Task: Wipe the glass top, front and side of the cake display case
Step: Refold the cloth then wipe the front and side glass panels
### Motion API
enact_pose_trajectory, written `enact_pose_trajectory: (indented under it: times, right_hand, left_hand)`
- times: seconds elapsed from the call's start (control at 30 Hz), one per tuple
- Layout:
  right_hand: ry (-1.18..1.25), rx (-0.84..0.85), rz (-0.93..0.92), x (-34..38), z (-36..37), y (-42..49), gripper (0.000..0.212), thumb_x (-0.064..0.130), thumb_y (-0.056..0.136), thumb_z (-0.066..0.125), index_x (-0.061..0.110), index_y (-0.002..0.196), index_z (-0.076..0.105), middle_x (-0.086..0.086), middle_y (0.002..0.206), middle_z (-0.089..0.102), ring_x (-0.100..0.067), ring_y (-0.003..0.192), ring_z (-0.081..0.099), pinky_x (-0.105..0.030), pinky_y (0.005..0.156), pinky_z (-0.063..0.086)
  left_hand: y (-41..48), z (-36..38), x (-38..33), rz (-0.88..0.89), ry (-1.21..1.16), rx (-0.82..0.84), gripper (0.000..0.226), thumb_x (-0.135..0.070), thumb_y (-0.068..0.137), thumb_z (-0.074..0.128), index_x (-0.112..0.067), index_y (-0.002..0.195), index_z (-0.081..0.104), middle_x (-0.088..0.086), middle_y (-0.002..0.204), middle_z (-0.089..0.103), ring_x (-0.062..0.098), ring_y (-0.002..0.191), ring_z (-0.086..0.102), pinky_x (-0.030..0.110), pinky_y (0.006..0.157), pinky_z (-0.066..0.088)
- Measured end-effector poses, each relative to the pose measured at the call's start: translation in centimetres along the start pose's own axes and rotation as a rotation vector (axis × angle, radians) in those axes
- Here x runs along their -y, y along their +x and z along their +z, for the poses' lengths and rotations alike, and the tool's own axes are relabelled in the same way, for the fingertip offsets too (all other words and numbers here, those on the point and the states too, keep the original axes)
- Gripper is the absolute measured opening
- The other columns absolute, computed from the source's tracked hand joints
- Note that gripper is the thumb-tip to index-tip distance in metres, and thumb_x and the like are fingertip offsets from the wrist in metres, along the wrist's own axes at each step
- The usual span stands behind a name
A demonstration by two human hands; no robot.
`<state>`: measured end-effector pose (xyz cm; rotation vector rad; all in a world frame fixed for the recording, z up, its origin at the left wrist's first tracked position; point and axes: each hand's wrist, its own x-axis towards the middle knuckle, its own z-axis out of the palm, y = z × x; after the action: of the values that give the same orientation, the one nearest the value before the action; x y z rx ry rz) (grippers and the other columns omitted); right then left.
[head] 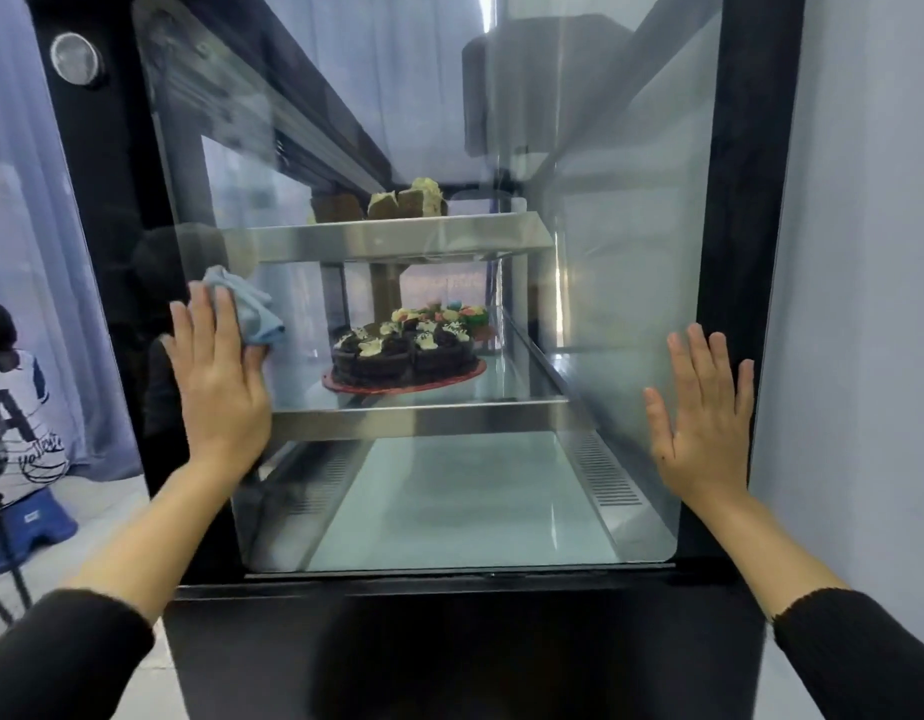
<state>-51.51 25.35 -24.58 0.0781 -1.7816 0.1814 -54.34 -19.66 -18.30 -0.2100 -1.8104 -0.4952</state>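
Observation:
The cake display case fills the view, and I face its black-framed glass side panel (621,252). My left hand (218,387) lies flat on the left part of this glass and presses a light blue cloth (247,304) against it; the cloth sticks out above my fingers. My right hand (704,413) rests flat on the right part of the glass, fingers spread, holding nothing. Inside, a chocolate cake (403,356) on a red board sits on the middle shelf, and cake slices (382,202) stand on the upper shelf.
A pale wall (865,304) stands close on the right of the case. At the left are curtains (29,200), a person in a white printed shirt (18,418), a blue stool (34,522) and dark metal legs (8,579). The case's black base (449,657) is below.

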Motion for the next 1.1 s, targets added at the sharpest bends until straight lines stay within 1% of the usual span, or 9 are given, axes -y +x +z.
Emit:
enact_pose_trajectory:
  times: [0.07, 0.17, 0.3, 0.4, 0.5, 0.73, 0.83, 0.97, 1.1]
  right_hand:
    - [0.017, 0.046, 0.033, 0.3, -0.2, -2.5, 0.059, 0.034, 0.101, 0.036, 0.011, 0.154, 0.023, -0.007, 0.162, 0.017, -0.027, 0.151, 0.012, -0.052, 0.122, 0.007]
    - [0.036, 0.112, 0.071, 1.2, -0.5, -5.5, 0.060, 0.030, 0.099, 0.040, 0.012, 0.154, 0.023, -0.007, 0.162, 0.016, -0.026, 0.152, 0.010, -0.051, 0.123, 0.007]
    - [0.022, 0.214, 0.066, 1.3, -0.7, -8.2, 0.062, 0.029, 0.099, 0.042, 0.012, 0.155, 0.020, -0.007, 0.164, 0.013, -0.026, 0.152, 0.007, -0.049, 0.123, 0.006]
    - [-0.026, 0.295, 0.033, 0.6, -0.9, -9.4, 0.064, 0.034, 0.099, 0.036, 0.014, 0.156, 0.013, -0.006, 0.165, 0.007, -0.025, 0.153, 0.003, -0.047, 0.123, 0.003]
    - [-0.072, 0.375, 0.017, 0.3, -0.7, -9.6, 0.066, 0.039, 0.101, 0.026, 0.018, 0.156, -0.002, -0.004, 0.165, -0.005, -0.025, 0.152, -0.005, -0.047, 0.123, -0.003]
    - [-0.085, 0.456, 0.020, -0.6, -0.9, -9.7, 0.066, 0.042, 0.101, 0.022, 0.020, 0.156, -0.008, -0.003, 0.165, -0.012, -0.024, 0.152, -0.010, -0.042, 0.122, -0.011]
    - [-0.056, 0.442, 0.012, -0.5, -1.0, -9.6, 0.067, 0.042, 0.101, 0.025, 0.021, 0.156, -0.006, -0.001, 0.165, -0.010, -0.023, 0.152, -0.008, -0.043, 0.123, -0.008]
    - [-0.016, 0.378, 0.042, -0.2, -0.8, -10.4, 0.065, 0.039, 0.101, 0.031, 0.020, 0.156, 0.003, -0.002, 0.165, -0.003, -0.025, 0.152, -0.002, -0.048, 0.123, 0.000]
    - [-0.012, 0.381, 0.059, -0.8, -0.5, -12.7, 0.063, 0.040, 0.101, 0.030, 0.021, 0.156, 0.007, -0.004, 0.165, 0.002, -0.025, 0.152, 0.000, -0.050, 0.123, 0.003]
  left_hand:
    - [4.9, -0.6, -1.2, -0.011, -0.024, -0.031, 0.055, -0.023, 0.103, 0.034, -0.011, 0.154, 0.016, 0.015, 0.163, 0.009, 0.037, 0.149, 0.001, 0.019, 0.112, -0.020]
    - [4.7, -0.6, -0.8, 0.164, 0.002, -0.017, 0.053, -0.025, 0.105, 0.033, -0.011, 0.154, 0.018, 0.013, 0.162, 0.010, 0.031, 0.149, 0.000, 0.029, 0.116, -0.016]
    - [-8.7, 1.5, 2.8, 0.474, 0.089, 0.137, 0.058, -0.014, 0.100, 0.043, -0.014, 0.154, 0.022, 0.017, 0.157, 0.027, 0.038, 0.148, 0.013, 0.055, 0.120, 0.008]
    - [-17.5, 1.4, 5.5, 0.613, 0.179, 0.327, 0.070, -0.014, 0.094, 0.044, -0.025, 0.156, 0.013, 0.008, 0.161, 0.023, 0.033, 0.150, 0.014, 0.054, 0.119, 0.015]
    - [-15.4, 0.8, 4.6, 0.550, 0.128, 0.337, 0.056, -0.022, 0.102, 0.036, -0.026, 0.155, 0.017, 0.012, 0.157, 0.032, 0.028, 0.150, 0.013, 0.051, 0.120, 0.015]
    - [-1.9, 1.9, -3.9, 0.094, -0.124, -0.048, 0.050, -0.017, 0.104, 0.042, -0.001, 0.150, 0.029, 0.021, 0.158, 0.022, 0.038, 0.149, 0.009, 0.042, 0.120, -0.003]
    - [-7.3, 3.3, -4.2, 0.187, -0.130, -0.015, 0.048, -0.015, 0.103, 0.042, -0.002, 0.148, 0.032, 0.015, 0.159, 0.020, 0.035, 0.148, 0.010, 0.047, 0.122, 0.001]
    - [-19.3, 4.8, -2.8, 0.488, -0.022, 0.269, 0.071, -0.010, 0.095, 0.051, -0.025, 0.155, 0.017, -0.003, 0.164, 0.006, 0.029, 0.151, 0.009, 0.051, 0.121, 0.010]
    - [-13.6, 5.5, -6.1, 0.465, -0.044, 0.181, 0.061, -0.009, 0.095, 0.056, -0.013, 0.151, 0.030, 0.002, 0.163, 0.013, 0.032, 0.150, 0.011, 0.051, 0.121, 0.008]
